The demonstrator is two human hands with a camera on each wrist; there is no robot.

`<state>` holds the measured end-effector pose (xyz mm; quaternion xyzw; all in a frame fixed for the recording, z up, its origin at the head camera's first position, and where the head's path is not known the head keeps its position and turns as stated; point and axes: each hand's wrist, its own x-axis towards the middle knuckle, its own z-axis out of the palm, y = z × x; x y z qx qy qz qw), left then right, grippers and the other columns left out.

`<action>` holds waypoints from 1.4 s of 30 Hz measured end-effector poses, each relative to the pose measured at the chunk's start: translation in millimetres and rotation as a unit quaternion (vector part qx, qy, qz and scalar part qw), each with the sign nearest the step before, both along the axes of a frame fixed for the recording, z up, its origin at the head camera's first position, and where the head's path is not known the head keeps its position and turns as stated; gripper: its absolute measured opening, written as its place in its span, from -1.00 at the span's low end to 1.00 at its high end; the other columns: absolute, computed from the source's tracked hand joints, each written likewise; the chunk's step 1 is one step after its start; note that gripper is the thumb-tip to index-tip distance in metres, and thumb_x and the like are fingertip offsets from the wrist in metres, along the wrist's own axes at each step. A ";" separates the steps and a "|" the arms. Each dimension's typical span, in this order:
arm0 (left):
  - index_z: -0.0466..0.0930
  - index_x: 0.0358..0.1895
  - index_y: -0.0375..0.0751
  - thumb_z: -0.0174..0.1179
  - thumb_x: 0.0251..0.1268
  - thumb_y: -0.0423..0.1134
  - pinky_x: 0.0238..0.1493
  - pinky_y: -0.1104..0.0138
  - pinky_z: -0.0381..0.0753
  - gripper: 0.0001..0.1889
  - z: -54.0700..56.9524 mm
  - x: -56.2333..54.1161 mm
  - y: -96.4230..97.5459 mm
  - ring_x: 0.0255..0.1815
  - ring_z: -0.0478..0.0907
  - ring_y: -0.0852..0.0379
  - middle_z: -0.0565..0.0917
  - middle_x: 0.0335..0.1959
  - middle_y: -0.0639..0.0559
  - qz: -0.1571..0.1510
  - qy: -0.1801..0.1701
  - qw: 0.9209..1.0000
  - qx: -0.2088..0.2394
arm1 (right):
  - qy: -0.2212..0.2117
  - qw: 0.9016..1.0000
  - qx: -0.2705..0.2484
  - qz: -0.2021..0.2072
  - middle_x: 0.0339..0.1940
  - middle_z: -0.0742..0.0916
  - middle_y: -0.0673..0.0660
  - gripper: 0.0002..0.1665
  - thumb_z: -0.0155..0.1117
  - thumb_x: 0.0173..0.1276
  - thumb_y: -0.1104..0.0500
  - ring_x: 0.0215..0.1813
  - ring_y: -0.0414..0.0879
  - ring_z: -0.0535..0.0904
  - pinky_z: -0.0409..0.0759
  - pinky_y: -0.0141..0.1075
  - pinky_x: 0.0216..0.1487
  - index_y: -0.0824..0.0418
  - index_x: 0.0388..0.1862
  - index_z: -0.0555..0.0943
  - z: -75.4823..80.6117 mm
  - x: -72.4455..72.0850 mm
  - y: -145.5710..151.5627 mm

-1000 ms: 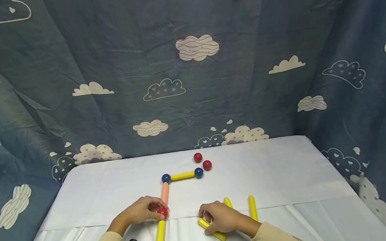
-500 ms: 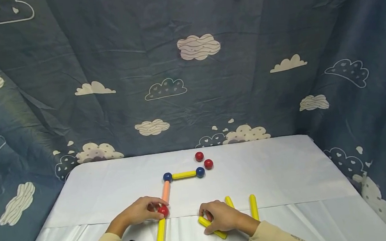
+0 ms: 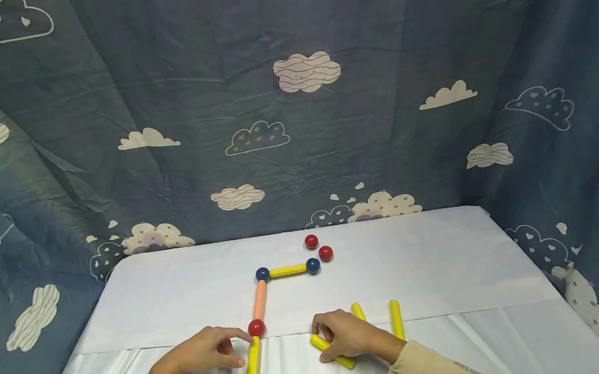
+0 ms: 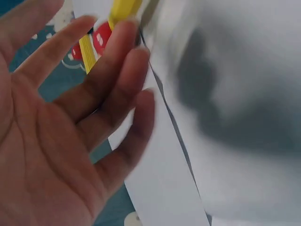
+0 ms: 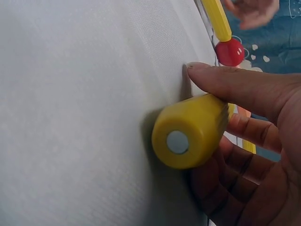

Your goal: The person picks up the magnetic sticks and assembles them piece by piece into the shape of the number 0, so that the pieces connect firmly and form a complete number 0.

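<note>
Left hand, head view: lower left of centre, fingers loosely bent, gripping nothing, just beside red ball.
Right hand, head view: lower centre, pinching yellow rod.
Left hand, left wrist view: left half, relaxed, spread.
Yellow rod, right wrist view: right of centre, within right hand's grip.

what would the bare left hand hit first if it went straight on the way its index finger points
Probably the ridged yellow rod, at its end by the shiny red ball: in the head view, the left hand has its index fingertip right beside there. Whether they already touch is unclear.
</note>
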<state>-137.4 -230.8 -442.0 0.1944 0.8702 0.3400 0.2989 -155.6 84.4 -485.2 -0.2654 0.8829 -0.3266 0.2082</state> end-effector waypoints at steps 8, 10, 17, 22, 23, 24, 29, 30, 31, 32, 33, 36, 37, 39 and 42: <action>0.62 0.07 0.00 0.38 0.13 -0.24 -0.46 0.40 0.42 -0.61 -1.6 19.3 4.5 -0.54 0.44 0.21 0.62 -0.53 0.09 -0.035 -0.131 0.990 0.040 | -0.003 1.000 -0.005 -0.002 -0.57 0.45 -0.10 -0.60 0.59 -0.02 0.15 -0.52 -0.28 0.32 0.28 -0.44 -0.43 0.05 -0.24 0.56 -1.3 -1.8 1.6; 0.63 0.03 0.00 0.37 0.14 -0.29 -0.48 0.42 0.41 -0.64 -4.6 21.5 5.2 -0.56 0.43 0.23 0.62 -0.52 0.10 -0.042 -0.149 0.987 0.049 | -0.012 1.000 -0.004 -0.005 -0.57 0.45 -0.09 -0.60 0.58 -0.01 0.15 -0.51 -0.28 0.33 0.29 -0.43 -0.42 0.04 -0.23 0.56 -1.1 -0.7 0.7; 0.69 -0.15 0.00 0.39 0.07 -0.38 -0.48 0.49 0.37 -0.73 -13.5 23.5 10.2 -0.55 0.43 0.26 0.59 -0.54 0.12 -0.044 -0.142 0.987 0.064 | -0.021 1.000 0.003 -0.011 -0.57 0.46 -0.10 -0.60 0.57 0.01 0.15 -0.50 -0.28 0.34 0.30 -0.44 -0.41 0.02 -0.23 0.55 0.4 1.3 -1.8; 0.72 -0.21 -0.09 0.41 0.04 -0.38 -0.51 0.53 0.36 -0.79 -18.0 18.6 11.1 -0.57 0.41 0.32 0.58 -0.56 0.16 -0.068 -0.130 0.985 0.091 | -0.012 1.000 0.001 -0.007 -0.55 0.47 -0.09 -0.60 0.57 0.01 0.15 -0.49 -0.28 0.34 0.30 -0.43 -0.38 0.03 -0.22 0.55 1.8 0.5 -0.8; 0.73 -0.22 -0.10 0.41 0.04 -0.38 -0.51 0.53 0.36 -0.80 -18.9 17.9 11.1 -0.56 0.41 0.33 0.58 -0.56 0.16 -0.070 -0.134 0.984 0.096 | -0.012 1.000 0.000 -0.007 -0.55 0.47 -0.09 -0.60 0.57 0.01 0.15 -0.49 -0.28 0.34 0.30 -0.43 -0.38 0.04 -0.22 0.55 1.9 0.4 -0.4; 0.73 -0.23 -0.11 0.41 0.04 -0.38 -0.52 0.53 0.36 -0.81 -19.7 17.5 11.0 -0.56 0.41 0.33 0.58 -0.56 0.16 -0.071 -0.139 0.983 0.101 | -0.012 1.000 -0.001 -0.006 -0.55 0.47 -0.08 -0.60 0.57 0.01 0.15 -0.49 -0.28 0.34 0.30 -0.43 -0.38 0.04 -0.22 0.55 1.8 0.5 -0.1; 0.75 -0.23 -0.15 0.39 0.05 -0.41 -0.51 0.52 0.39 -0.82 -24.3 17.3 9.9 -0.55 0.42 0.31 0.60 -0.55 0.13 -0.063 -0.169 0.977 0.118 | -0.011 1.000 -0.002 -0.004 -0.55 0.46 -0.09 -0.60 0.57 0.00 0.14 -0.49 -0.28 0.33 0.30 -0.43 -0.38 0.03 -0.22 0.56 0.5 0.8 0.8; 0.75 -0.23 -0.15 0.39 0.05 -0.41 -0.52 0.52 0.39 -0.82 -25.2 17.2 9.8 -0.55 0.42 0.31 0.61 -0.55 0.13 -0.063 -0.171 0.976 0.121 | -0.010 1.000 -0.002 -0.004 -0.55 0.46 -0.09 -0.60 0.58 0.00 0.15 -0.49 -0.28 0.33 0.30 -0.43 -0.38 0.03 -0.22 0.56 0.2 0.9 1.0; 0.75 -0.23 -0.16 0.39 0.05 -0.41 -0.52 0.52 0.38 -0.82 -26.0 17.1 9.6 -0.55 0.43 0.31 0.61 -0.54 0.12 -0.063 -0.172 0.975 0.124 | -0.008 1.000 -0.001 -0.004 -0.55 0.46 -0.10 -0.60 0.57 0.00 0.15 -0.49 -0.29 0.33 0.30 -0.43 -0.38 0.03 -0.22 0.56 -0.2 0.8 1.1; 0.75 -0.22 -0.17 0.40 0.06 -0.40 -0.51 0.53 0.38 -0.82 -26.8 16.8 9.5 -0.55 0.43 0.31 0.61 -0.54 0.13 -0.065 -0.172 0.975 0.127 | -0.006 1.000 0.000 -0.005 -0.56 0.46 -0.10 -0.61 0.57 0.00 0.16 -0.49 -0.29 0.33 0.30 -0.43 -0.38 0.03 -0.23 0.56 -0.8 0.7 1.2; 0.75 -0.22 -0.18 0.40 0.06 -0.40 -0.51 0.53 0.37 -0.82 -27.6 16.5 9.4 -0.54 0.42 0.32 0.61 -0.54 0.13 -0.067 -0.172 0.974 0.131 | -0.003 1.000 0.000 -0.004 -0.56 0.46 -0.10 -0.61 0.57 0.00 0.17 -0.49 -0.29 0.33 0.30 -0.43 -0.38 0.04 -0.23 0.57 -1.2 0.6 1.3; 0.74 -0.21 -0.20 0.40 0.06 -0.38 -0.51 0.54 0.36 -0.81 -29.2 15.4 9.3 -0.54 0.42 0.33 0.62 -0.53 0.14 -0.076 -0.169 0.973 0.141 | 0.004 1.000 -0.003 -0.004 -0.56 0.47 -0.12 -0.62 0.56 -0.02 0.21 -0.49 -0.31 0.34 0.32 -0.44 -0.39 0.06 -0.24 0.58 -2.3 0.4 1.4; 0.74 -0.21 -0.20 0.41 0.06 -0.38 -0.50 0.54 0.36 -0.81 -29.6 15.1 9.2 -0.54 0.42 0.33 0.62 -0.53 0.14 -0.078 -0.169 0.972 0.143 | 0.006 1.000 -0.005 -0.004 -0.56 0.48 -0.12 -0.63 0.56 -0.03 0.22 -0.50 -0.31 0.34 0.32 -0.44 -0.39 0.07 -0.24 0.59 -2.3 0.4 1.4; 0.74 -0.20 -0.21 0.41 0.06 -0.37 -0.50 0.55 0.35 -0.81 -30.3 14.5 8.9 -0.53 0.42 0.33 0.62 -0.52 0.14 -0.080 -0.169 0.971 0.146 | 0.005 1.000 -0.012 -0.005 -0.56 0.49 -0.13 -0.63 0.55 -0.03 0.24 -0.50 -0.32 0.35 0.33 -0.44 -0.39 0.08 -0.25 0.59 -2.3 0.6 1.4; 0.74 -0.20 -0.20 0.41 0.06 -0.36 -0.49 0.54 0.36 -0.80 -31.3 13.6 8.3 -0.53 0.43 0.33 0.63 -0.52 0.14 -0.080 -0.171 0.971 0.148 | 0.002 1.000 -0.026 -0.004 -0.56 0.52 -0.15 -0.65 0.54 -0.05 0.27 -0.50 -0.33 0.37 0.36 -0.45 -0.38 0.07 -0.30 0.58 -0.9 0.6 0.5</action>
